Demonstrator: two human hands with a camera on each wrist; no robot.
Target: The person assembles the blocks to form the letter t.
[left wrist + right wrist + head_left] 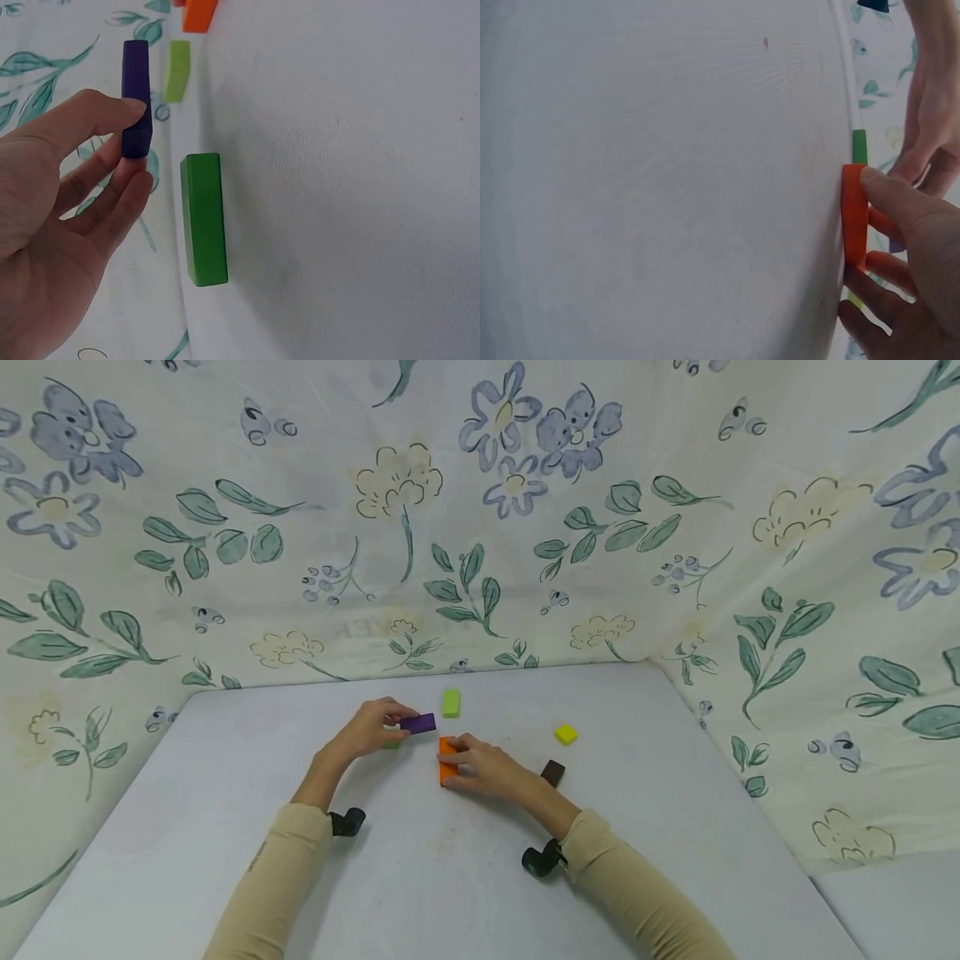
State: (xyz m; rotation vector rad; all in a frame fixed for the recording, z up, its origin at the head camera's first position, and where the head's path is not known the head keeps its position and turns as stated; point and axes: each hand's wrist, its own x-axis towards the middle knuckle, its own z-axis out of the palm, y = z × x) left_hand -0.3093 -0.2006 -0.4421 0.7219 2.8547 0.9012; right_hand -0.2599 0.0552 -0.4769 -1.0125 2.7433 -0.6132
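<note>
My left hand (367, 728) pinches a purple block (418, 723) between thumb and fingers; the left wrist view shows the purple block (136, 75) raised off the table. Below and beside that hand lies a green block (206, 217), mostly hidden by the hand in the head view. With thumb and fingertips my right hand (489, 770) grips an orange block (447, 772) at the table surface. The orange block (854, 217) appears long and narrow in the right wrist view. A light green block (451, 703) lies just beyond both hands.
On the white table (420, 893), a yellow block (566, 734) lies to the right. A dark brown block (552, 772) sits beside the right wrist, partly behind it. Flower-printed cloth (465, 510) hangs along the back and sides of the table.
</note>
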